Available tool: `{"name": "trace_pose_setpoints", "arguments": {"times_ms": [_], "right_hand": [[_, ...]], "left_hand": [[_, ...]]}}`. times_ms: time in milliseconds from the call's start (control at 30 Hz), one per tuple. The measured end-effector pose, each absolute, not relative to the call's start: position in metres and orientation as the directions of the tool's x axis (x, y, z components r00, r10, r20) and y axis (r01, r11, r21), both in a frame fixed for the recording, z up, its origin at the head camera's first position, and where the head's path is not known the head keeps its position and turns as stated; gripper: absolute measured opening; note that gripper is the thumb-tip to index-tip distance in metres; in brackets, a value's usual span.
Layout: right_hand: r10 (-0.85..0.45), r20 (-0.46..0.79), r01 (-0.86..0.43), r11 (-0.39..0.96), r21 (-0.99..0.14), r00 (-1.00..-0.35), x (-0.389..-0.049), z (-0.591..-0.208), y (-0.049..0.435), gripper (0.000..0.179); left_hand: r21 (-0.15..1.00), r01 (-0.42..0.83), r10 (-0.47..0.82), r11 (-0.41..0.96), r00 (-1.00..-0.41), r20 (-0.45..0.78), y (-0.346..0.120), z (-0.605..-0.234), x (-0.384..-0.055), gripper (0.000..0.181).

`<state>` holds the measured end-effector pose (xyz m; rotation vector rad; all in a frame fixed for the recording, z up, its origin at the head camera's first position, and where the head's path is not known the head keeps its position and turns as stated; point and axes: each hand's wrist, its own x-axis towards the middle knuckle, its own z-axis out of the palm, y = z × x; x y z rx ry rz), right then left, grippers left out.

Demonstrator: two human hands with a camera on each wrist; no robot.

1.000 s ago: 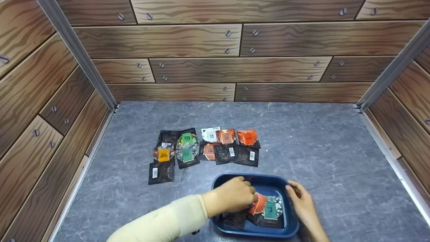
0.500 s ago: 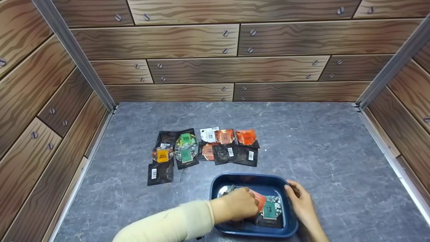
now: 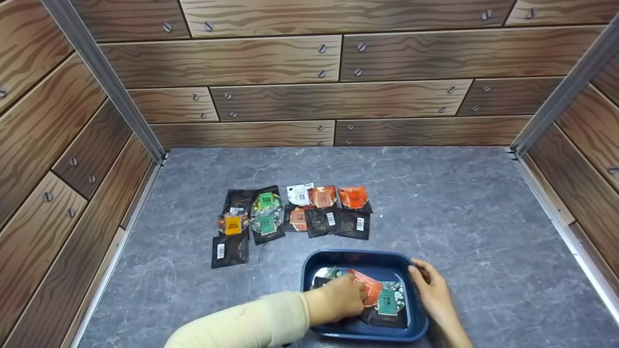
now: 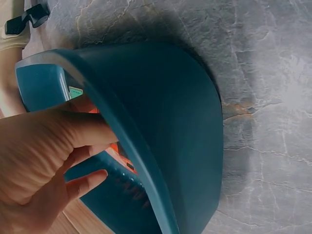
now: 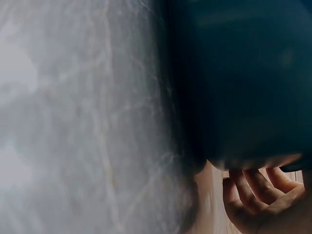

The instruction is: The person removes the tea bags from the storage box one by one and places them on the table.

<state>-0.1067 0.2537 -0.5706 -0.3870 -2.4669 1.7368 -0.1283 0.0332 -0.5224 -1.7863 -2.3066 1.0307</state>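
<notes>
A dark blue plastic basin (image 3: 387,252) holds several sachets. My left hand (image 3: 333,302) reaches into it from the left with curled fingers, gripping an orange sachet (image 3: 371,290) at its left side. In the left wrist view the tips of the thumb and nearest fingers (image 4: 87,183) drop behind the basin's rim, with orange showing around them. Just right of the orange one lies a black sachet with a green label (image 3: 387,302). Another dark sachet (image 3: 319,282) shows left of the hand. My right hand (image 3: 435,292) holds the basin's right side, thumb at the rim and fingers outside.
Beyond the basin, several sachets lie flat on the grey marbled table (image 3: 459,208): green-labelled ones (image 3: 267,224), a yellow-labelled one (image 3: 233,225), an orange one (image 3: 354,197), a white one (image 3: 300,194) and black barcode-side-up ones (image 3: 229,251). Wood-patterned panels (image 3: 271,58) enclose the back and sides.
My left hand has moved lower inside the basin, uncovering the dark sachet at the left. The orange sachet has shifted and turned, showing more of itself. My right hand stays at the basin.
</notes>
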Motion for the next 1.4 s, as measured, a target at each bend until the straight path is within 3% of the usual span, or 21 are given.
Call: {"name": "trace_pose_setpoints", "arguments": {"times_ms": [267, 667, 900, 1033, 1200, 1400], "right_hand": [[0.258, -0.071, 0.158, 0.336, -0.928, -0.963, -0.107, -0.57, 0.254, 0.034], [0.272, -0.047, 0.141, 0.339, -0.93, -0.961, -0.107, -0.57, 0.252, 0.03], [0.272, -0.056, 0.152, 0.347, -0.925, -0.961, -0.107, -0.57, 0.252, 0.031], [0.259, -0.057, 0.146, 0.339, -0.929, -0.964, -0.107, -0.571, 0.254, 0.033], [0.252, -0.054, 0.138, 0.33, -0.934, -0.966, -0.107, -0.571, 0.253, 0.034], [0.265, -0.063, 0.155, 0.343, -0.927, -0.962, -0.107, -0.57, 0.252, 0.033]], "left_hand": [[-0.52, 0.844, 0.854, 0.134, -0.364, -0.371, 0.033, -0.517, -0.128, 0.022], [-0.499, 0.831, 0.859, 0.248, -0.427, -0.284, 0.021, -0.512, -0.127, 0.006], [-0.454, 0.832, 0.9, 0.318, -0.415, -0.132, 0.009, -0.506, -0.131, 0.013], [-0.412, 0.846, 0.915, 0.339, -0.399, -0.066, 0.002, -0.488, -0.138, 0.009], [-0.298, 0.874, 0.912, 0.384, -0.41, -0.029, -0.008, -0.464, -0.15, 0.017], [-0.219, 0.856, 0.882, 0.468, -0.435, 0.181, -0.031, -0.455, -0.167, 0.018]]}}
